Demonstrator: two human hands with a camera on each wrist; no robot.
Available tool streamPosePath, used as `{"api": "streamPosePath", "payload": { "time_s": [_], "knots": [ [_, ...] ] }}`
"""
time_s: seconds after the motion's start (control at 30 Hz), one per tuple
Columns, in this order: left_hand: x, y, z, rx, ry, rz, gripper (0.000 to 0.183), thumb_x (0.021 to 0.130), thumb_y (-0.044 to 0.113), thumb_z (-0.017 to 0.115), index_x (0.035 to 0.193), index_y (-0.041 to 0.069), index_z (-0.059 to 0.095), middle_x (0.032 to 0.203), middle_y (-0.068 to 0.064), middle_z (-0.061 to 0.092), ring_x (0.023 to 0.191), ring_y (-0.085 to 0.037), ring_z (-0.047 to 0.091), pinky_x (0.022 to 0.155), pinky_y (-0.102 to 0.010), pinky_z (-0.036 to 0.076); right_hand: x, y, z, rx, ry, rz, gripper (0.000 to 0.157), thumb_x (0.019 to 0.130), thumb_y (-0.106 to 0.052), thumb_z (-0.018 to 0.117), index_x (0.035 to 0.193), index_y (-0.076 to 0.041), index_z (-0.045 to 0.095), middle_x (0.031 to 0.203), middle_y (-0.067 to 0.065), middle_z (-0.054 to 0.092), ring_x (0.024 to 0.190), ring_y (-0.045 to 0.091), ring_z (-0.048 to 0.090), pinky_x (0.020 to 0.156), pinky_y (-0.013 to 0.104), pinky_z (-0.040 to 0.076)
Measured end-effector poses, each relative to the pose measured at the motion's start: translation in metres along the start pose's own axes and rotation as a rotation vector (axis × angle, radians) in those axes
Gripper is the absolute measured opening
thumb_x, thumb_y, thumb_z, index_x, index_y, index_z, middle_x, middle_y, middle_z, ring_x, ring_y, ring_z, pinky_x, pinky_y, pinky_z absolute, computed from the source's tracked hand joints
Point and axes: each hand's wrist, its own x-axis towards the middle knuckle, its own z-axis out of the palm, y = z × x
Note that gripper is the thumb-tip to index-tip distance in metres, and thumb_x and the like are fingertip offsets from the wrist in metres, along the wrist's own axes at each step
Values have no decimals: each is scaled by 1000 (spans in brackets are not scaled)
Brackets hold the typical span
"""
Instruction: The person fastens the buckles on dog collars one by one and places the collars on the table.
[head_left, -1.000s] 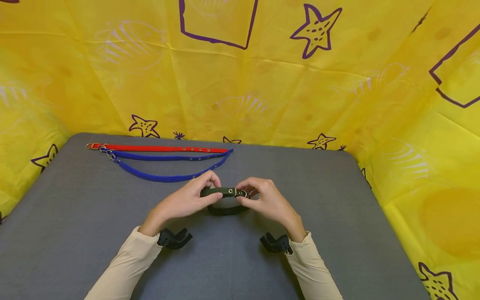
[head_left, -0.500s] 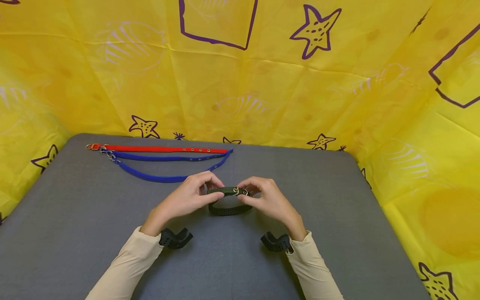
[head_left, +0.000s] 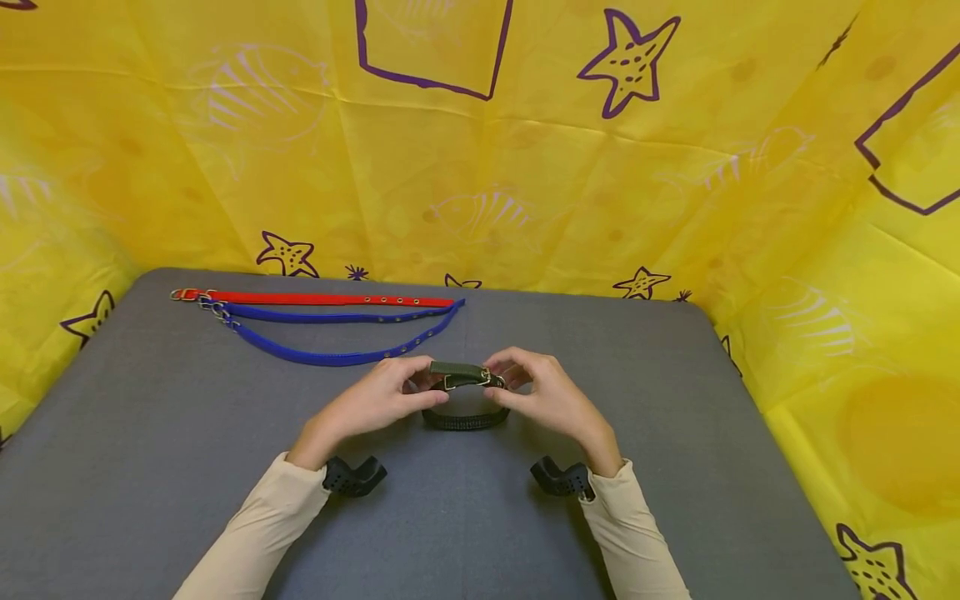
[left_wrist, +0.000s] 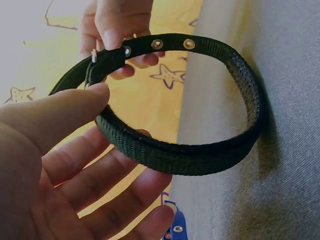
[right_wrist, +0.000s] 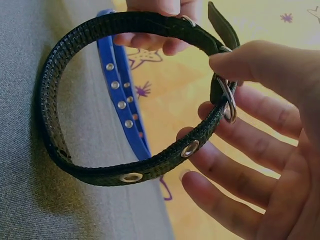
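A dark green dog collar (head_left: 465, 423), formed into a loop, stands on edge just above the grey table between both hands. The left hand (head_left: 386, 393) holds its left side, thumb in front and fingers behind, near a metal buckle (head_left: 448, 383). At the right side the right hand (head_left: 547, 392) pinches the strap by a metal ring (right_wrist: 229, 109). A strap end (head_left: 457, 369) runs leftward above the loop in the head view. Metal eyelets (right_wrist: 190, 149) show along the band in the wrist views. The fingers hide parts of the fastening.
A red collar (head_left: 300, 297) lies straight along the table's back left. In front of it lie two blue straps (head_left: 315, 358) with metal rings at their left ends. Yellow patterned cloth (head_left: 480, 167) rises behind the grey table (head_left: 675, 433).
Both hands and the collar have shifted slightly right. The strap end has lifted away from the band at the top, and the buckle now shows beside the left fingers.
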Motion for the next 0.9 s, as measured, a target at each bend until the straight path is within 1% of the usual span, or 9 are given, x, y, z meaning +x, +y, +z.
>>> {"api": "streamPosePath", "payload": {
  "time_s": [0.1, 0.3, 0.4, 0.5, 0.57, 0.63, 0.73, 0.8, 0.9],
  "knots": [
    [1, 1, 3, -14, 7, -2, 16, 93, 28, 71, 97, 14, 64, 83, 3, 64, 72, -9, 55, 63, -23, 45, 0, 0, 0, 9, 12, -14, 23, 89, -18, 75, 111, -14, 68, 104, 0, 71, 89, 11, 67, 84, 34, 55],
    [3, 2, 11, -87, 18, -7, 14, 95, 21, 68, 107, 15, 63, 87, 2, 63, 78, -12, 57, 68, -24, 46, 1, -1, 5, 31, 78, -70, 19, 91, -20, 74, 107, -12, 70, 102, 1, 71, 90, 13, 66, 83, 35, 56],
    [3, 2, 13, -128, 12, -18, 16, 95, 19, 66, 110, 14, 61, 90, 0, 62, 80, -14, 56, 68, -25, 46, 2, -3, 7, 33, 110, -113, 18, 90, -18, 74, 107, -11, 71, 103, 2, 72, 94, 15, 66, 86, 37, 55],
    [3, 2, 16, -155, -12, -17, 19, 97, 21, 65, 114, 15, 60, 94, -1, 62, 82, -14, 58, 70, -25, 46, 2, -5, 8, 19, 136, -158, 17, 90, -16, 74, 106, -12, 71, 104, 1, 72, 97, 15, 66, 87, 39, 55],
    [3, 3, 16, -159, -28, -8, 20, 97, 24, 64, 114, 15, 59, 94, -1, 63, 82, -14, 57, 70, -25, 46, 1, -7, 9, 10, 144, -188, 16, 90, -15, 74, 106, -13, 72, 103, 0, 72, 96, 14, 66, 86, 39, 55],
    [3, 3, 16, -161, -34, 1, 19, 97, 27, 64, 112, 16, 59, 92, -1, 62, 79, -14, 56, 69, -25, 45, 1, -7, 9, 2, 143, -217, 17, 90, -15, 74, 107, -14, 73, 102, -1, 73, 95, 12, 67, 85, 36, 55],
    [2, 5, 16, -156, -21, 10, 17, 97, 29, 65, 106, 16, 58, 87, 0, 58, 76, -14, 53, 67, -25, 43, 2, -7, 10, -4, 137, -253, 18, 90, -14, 74, 109, -14, 73, 102, -1, 73, 93, 11, 67, 85, 31, 55],
    [2, 5, 15, -151, -9, 10, 18, 97, 30, 65, 107, 17, 60, 86, 0, 57, 75, -14, 52, 67, -26, 42, 2, -6, 10, -6, 133, -265, 20, 91, -14, 73, 111, -14, 73, 102, 0, 73, 92, 11, 68, 85, 29, 54],
    [3, 5, 15, -145, 9, 3, 22, 98, 32, 64, 114, 18, 62, 94, 0, 63, 82, -14, 56, 72, -27, 45, 2, -7, 10, -7, 133, -266, 22, 91, -12, 72, 113, -13, 73, 102, 0, 73, 91, 10, 68, 85, 32, 55]
  ]
}}
